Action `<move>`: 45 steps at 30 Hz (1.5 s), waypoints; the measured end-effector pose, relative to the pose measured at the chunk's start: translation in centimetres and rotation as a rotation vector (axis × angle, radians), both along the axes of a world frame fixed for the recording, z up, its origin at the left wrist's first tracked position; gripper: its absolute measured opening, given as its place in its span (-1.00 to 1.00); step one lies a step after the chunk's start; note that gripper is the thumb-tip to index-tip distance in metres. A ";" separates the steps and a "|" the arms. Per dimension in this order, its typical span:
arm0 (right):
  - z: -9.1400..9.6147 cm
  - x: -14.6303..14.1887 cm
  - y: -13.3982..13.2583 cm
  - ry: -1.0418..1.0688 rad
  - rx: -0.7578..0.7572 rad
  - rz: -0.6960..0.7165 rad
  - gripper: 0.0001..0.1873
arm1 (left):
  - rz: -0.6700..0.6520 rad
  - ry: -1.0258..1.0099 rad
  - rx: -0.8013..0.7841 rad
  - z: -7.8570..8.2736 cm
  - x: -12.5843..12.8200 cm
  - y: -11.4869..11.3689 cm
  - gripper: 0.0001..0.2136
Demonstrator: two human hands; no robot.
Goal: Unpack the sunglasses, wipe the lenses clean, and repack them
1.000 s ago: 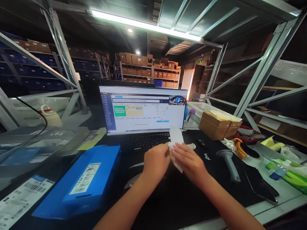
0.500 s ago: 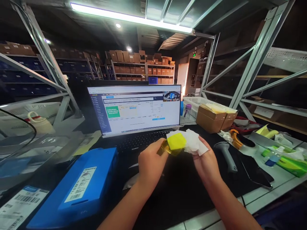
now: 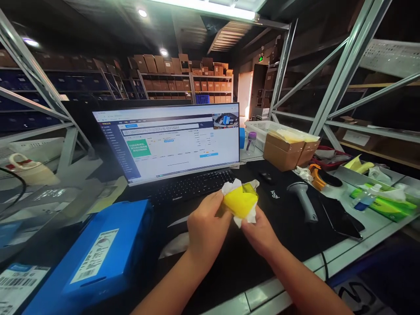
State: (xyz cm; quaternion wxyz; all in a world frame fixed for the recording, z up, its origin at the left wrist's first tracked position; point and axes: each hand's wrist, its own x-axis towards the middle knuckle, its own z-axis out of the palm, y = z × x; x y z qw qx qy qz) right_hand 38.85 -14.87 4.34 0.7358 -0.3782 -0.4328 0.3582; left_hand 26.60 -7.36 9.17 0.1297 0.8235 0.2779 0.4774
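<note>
A crumpled bundle of yellow and white paper (image 3: pixel 240 202) is held above the desk mat, in front of the keyboard (image 3: pixel 193 188). At its left edge, my left hand (image 3: pixel 208 225) is closed, thumb and fingers pinching it. My right hand (image 3: pixel 261 232) grips the white lower right edge between thumb and fingers. Yellow faces up and white pieces stick out around it; whether anything is wrapped inside is hidden. Left of my hands lies a blue cardboard box (image 3: pixel 131 232) with a white printed label (image 3: pixel 95 256).
A lit monitor (image 3: pixel 170 144) stands behind the keyboard. To the right are a mouse (image 3: pixel 266 176), a grey barcode scanner (image 3: pixel 303 201), a phone (image 3: pixel 341 217) and an orange tape dispenser (image 3: pixel 316 177). Open cardboard boxes (image 3: pixel 280 153) stand farther back. Metal rack posts (image 3: pixel 352 65) frame the desk.
My right hand has moved left and down, closer to my left hand. The white pieces, earlier spread out in my right hand, are now gathered around the yellow one. The view has shifted slightly.
</note>
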 end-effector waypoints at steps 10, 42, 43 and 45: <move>1.6 0.7 -0.2 0.339 -0.024 0.255 -0.66 | 0.017 -0.055 0.133 -0.2 -0.7 0.6 -0.67; 2.0 0.7 0.1 0.592 -0.022 0.111 -0.75 | 0.019 0.052 0.209 -1.0 0.1 0.2 -0.66; 1.8 0.4 0.2 0.548 -0.028 0.112 -0.77 | 0.037 0.058 0.208 -1.0 0.0 0.3 -0.66; 1.5 0.1 0.4 0.464 -0.046 0.120 -0.77 | 0.066 0.080 0.204 -1.0 -0.2 0.4 -0.68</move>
